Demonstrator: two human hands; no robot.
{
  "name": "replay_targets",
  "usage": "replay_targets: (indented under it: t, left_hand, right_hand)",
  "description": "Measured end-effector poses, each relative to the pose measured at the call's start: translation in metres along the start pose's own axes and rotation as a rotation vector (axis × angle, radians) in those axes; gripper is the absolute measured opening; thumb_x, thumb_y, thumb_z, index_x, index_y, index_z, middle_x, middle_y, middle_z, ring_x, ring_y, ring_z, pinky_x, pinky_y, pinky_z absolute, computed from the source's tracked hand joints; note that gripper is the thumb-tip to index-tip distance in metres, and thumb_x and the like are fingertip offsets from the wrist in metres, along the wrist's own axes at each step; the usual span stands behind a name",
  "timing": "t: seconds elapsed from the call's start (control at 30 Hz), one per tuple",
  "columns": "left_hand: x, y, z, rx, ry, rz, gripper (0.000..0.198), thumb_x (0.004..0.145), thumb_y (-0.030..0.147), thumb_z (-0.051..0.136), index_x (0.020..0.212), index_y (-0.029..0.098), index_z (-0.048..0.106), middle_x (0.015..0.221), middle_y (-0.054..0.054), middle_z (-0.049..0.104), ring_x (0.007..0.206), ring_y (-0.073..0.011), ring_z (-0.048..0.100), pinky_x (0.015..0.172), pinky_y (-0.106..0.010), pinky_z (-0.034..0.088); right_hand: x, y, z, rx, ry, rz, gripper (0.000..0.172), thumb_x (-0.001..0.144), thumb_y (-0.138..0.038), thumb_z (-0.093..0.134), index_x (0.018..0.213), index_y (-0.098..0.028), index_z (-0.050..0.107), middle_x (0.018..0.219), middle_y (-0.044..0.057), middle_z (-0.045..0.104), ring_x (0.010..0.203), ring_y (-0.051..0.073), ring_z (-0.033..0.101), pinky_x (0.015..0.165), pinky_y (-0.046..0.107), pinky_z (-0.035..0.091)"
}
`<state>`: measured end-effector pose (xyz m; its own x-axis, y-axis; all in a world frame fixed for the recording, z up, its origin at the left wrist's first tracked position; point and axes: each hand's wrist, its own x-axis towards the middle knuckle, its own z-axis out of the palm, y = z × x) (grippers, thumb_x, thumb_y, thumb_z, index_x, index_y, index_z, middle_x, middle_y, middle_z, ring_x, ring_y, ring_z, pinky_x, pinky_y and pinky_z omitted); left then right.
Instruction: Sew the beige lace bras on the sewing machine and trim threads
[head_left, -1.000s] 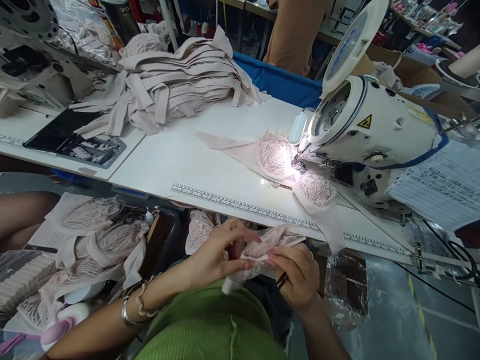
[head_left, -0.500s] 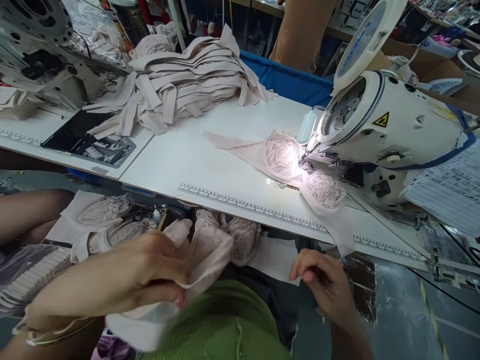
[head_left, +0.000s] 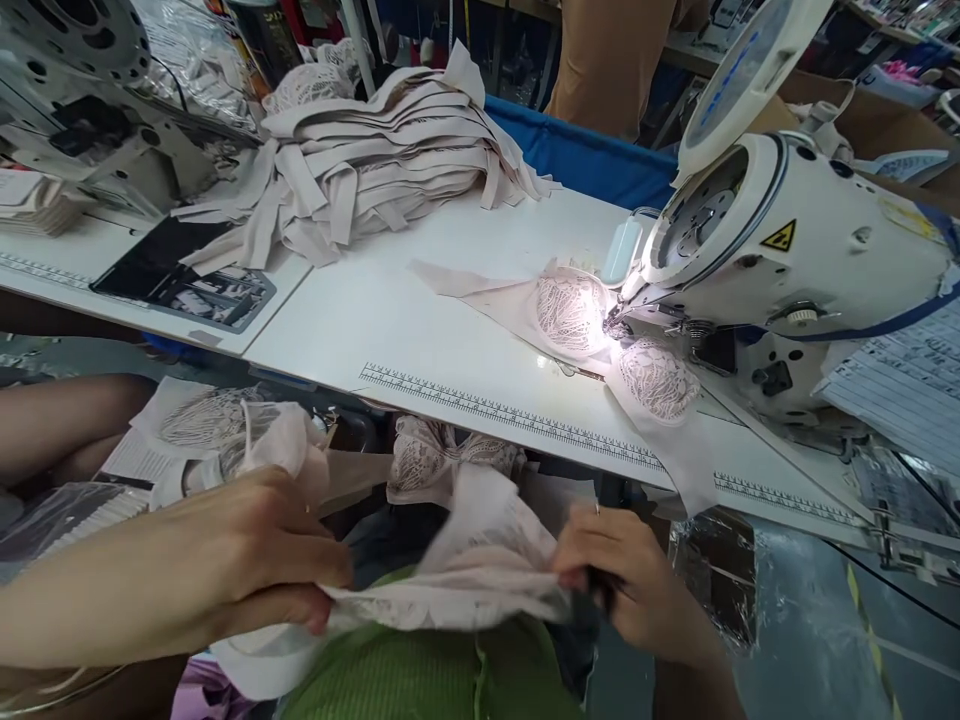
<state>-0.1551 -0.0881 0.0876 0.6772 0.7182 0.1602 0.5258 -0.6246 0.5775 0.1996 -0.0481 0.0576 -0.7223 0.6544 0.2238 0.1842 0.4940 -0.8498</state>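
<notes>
The pale garment (head_left: pixel 457 603) is stretched between the two hands, just in front of the green top (head_left: pixel 420 675), and its long axis goes from left to right. The left hand (head_left: pixel 259 570) pinches one end with thumb and fingers; the right hand (head_left: pixel 634 575) is clamped on the other end, and perhaps holds also a small dark thing (head_left: pixel 601 585), but the blur makes this not sure. The right hand is the nearer one to the sewing machine (head_left: pixel 795 230), which stands ahead on the right, upon the table (head_left: pixel 337 320)
</notes>
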Motion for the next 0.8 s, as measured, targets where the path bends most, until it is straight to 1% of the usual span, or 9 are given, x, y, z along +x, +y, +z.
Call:
replay_targets:
  t: [0.1, 0.17, 0.23, 0.33, 0.47, 0.53, 0.63, 0.7, 0.8]
  left_hand:
    - [0.014, -0.025, 0.023, -0.210, -0.229, -0.164, 0.029, 0.103, 0.024, 0.054, 0.079, 0.021, 0.070, 0.065, 0.005, 0.068, 0.058, -0.0110, 0.061, 0.055, -0.021, 0.036]
    - [0.034, -0.047, 0.052, -0.179, -0.323, -0.304, 0.016, 0.095, 0.018, 0.063, 0.084, 0.019, 0.073, 0.072, 0.003, 0.073, 0.062, -0.0109, 0.066, 0.056, -0.020, 0.038]
    - [0.055, -0.069, 0.085, -0.013, -0.349, -0.407, 0.017, 0.094, 0.020, 0.063, 0.083, 0.020, 0.076, 0.071, 0.001, 0.073, 0.064, -0.0131, 0.067, 0.055, -0.021, 0.039]
    - [0.074, -0.092, 0.132, 0.109, -0.330, -0.451, 0.018, 0.092, 0.020, 0.064, 0.080, 0.019, 0.076, 0.076, -0.005, 0.074, 0.073, -0.0197, 0.070, 0.063, -0.025, 0.046]
    - [0.076, -0.085, 0.166, 0.299, -0.224, -0.488, 0.020, 0.089, 0.006, 0.056, 0.099, 0.008, 0.073, 0.113, -0.024, 0.069, 0.106, -0.0367, 0.065, 0.091, -0.048, 0.050]
    - [0.074, -0.069, 0.166, 0.351, -0.162, -0.392, 0.032, 0.089, -0.002, 0.046, 0.109, 0.006, 0.069, 0.115, -0.025, 0.067, 0.102, -0.0338, 0.065, 0.089, -0.048, 0.050]
    - [0.085, -0.045, 0.146, 0.286, -0.034, 0.155, 0.024, 0.093, 0.001, 0.045, 0.093, 0.013, 0.066, 0.089, -0.011, 0.066, 0.073, -0.0210, 0.058, 0.068, -0.033, 0.049]
    - [0.109, -0.037, 0.123, 0.196, 0.056, 0.480, 0.020, 0.099, 0.013, 0.051, 0.082, 0.015, 0.062, 0.077, -0.005, 0.060, 0.069, -0.0192, 0.053, 0.064, -0.032, 0.045]
    - [0.169, -0.047, 0.091, 0.176, 0.101, 0.506, 0.022, 0.102, 0.015, 0.049, 0.084, 0.014, 0.063, 0.086, -0.008, 0.063, 0.085, -0.0223, 0.055, 0.078, -0.034, 0.048]
  right_hand:
    - [-0.006, 0.002, -0.004, 0.121, -0.013, 0.093, 0.024, 0.094, -0.009, 0.044, 0.081, -0.024, 0.055, 0.062, -0.005, 0.055, 0.053, 0.011, 0.052, 0.055, 0.023, 0.039]
    - [-0.005, 0.014, 0.000, -0.026, 0.049, 0.249, 0.021, 0.093, -0.010, 0.046, 0.082, -0.023, 0.058, 0.067, -0.002, 0.060, 0.057, 0.013, 0.058, 0.054, 0.023, 0.041]
    - [-0.003, 0.029, 0.007, -0.295, 0.177, 0.358, 0.022, 0.087, -0.006, 0.047, 0.089, -0.022, 0.063, 0.079, 0.002, 0.068, 0.070, 0.018, 0.066, 0.059, 0.025, 0.047]
    - [-0.001, 0.046, 0.014, -0.557, 0.296, 0.346, 0.033, 0.079, -0.001, 0.044, 0.097, -0.020, 0.064, 0.090, 0.006, 0.072, 0.078, 0.020, 0.070, 0.066, 0.028, 0.052]
    - [-0.005, 0.047, 0.015, -0.580, 0.321, 0.271, 0.026, 0.086, -0.002, 0.045, 0.090, -0.021, 0.062, 0.078, 0.002, 0.066, 0.065, 0.015, 0.065, 0.059, 0.024, 0.049]
    - [-0.008, 0.047, 0.009, -0.576, 0.366, 0.210, 0.023, 0.090, -0.004, 0.047, 0.090, -0.021, 0.062, 0.074, 0.001, 0.065, 0.062, 0.014, 0.064, 0.056, 0.023, 0.048]
    - [-0.008, 0.053, -0.012, -0.618, 0.416, 0.126, 0.027, 0.093, -0.002, 0.046, 0.095, -0.022, 0.065, 0.073, 0.001, 0.066, 0.064, 0.015, 0.066, 0.058, 0.023, 0.049]
    - [-0.003, 0.062, -0.036, -0.696, 0.442, 0.117, 0.031, 0.093, -0.002, 0.045, 0.098, -0.022, 0.067, 0.075, 0.001, 0.066, 0.068, 0.016, 0.067, 0.060, 0.024, 0.051]
    - [0.017, 0.080, -0.081, -0.857, 0.492, 0.261, 0.027, 0.093, -0.012, 0.050, 0.103, -0.022, 0.072, 0.085, 0.004, 0.066, 0.073, 0.018, 0.068, 0.062, 0.026, 0.052]
